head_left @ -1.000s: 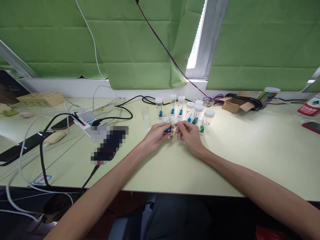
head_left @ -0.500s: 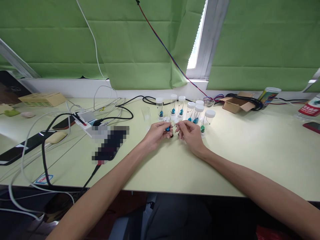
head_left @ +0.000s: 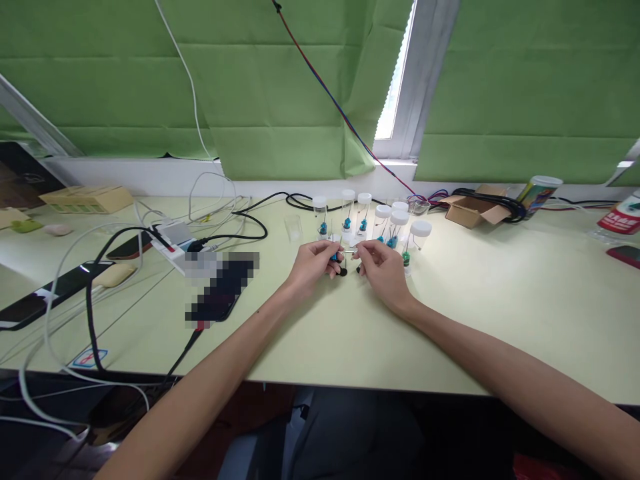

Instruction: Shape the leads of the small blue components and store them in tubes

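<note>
Fingers [head_left: 324, 247] of the left hand [head_left: 311, 265] pinch a half-hidden blue piece [head_left: 335, 257]; the right hand [head_left: 384, 268], 1 indistinct rod [head_left: 349, 252].

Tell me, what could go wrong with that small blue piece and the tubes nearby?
The left hand pinches the small blue piece by the fingertips, so it might slip and drop. The right hand is very near the capped tube with a green piece inside, so a stray nudge could tip it.
</note>
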The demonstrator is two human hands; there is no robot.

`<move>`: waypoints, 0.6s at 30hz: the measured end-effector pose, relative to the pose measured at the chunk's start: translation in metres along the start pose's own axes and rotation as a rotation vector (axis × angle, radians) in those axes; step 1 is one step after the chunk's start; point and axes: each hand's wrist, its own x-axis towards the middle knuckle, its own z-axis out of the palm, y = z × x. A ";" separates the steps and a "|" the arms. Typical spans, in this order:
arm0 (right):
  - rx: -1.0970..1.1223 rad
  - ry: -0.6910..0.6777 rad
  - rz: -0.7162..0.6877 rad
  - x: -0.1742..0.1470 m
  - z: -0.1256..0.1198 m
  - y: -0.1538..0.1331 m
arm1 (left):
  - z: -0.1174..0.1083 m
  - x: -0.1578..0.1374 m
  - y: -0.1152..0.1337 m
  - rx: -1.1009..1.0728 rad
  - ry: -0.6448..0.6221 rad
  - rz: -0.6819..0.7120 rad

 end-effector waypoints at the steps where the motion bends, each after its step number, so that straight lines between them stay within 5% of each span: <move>1: -0.037 -0.018 -0.001 0.000 0.000 0.001 | 0.000 0.000 0.000 -0.002 0.001 0.005; 18: -0.538 -0.381 -0.254 0.004 -0.001 0.014 | 0.002 0.003 -0.005 -0.059 -0.008 0.012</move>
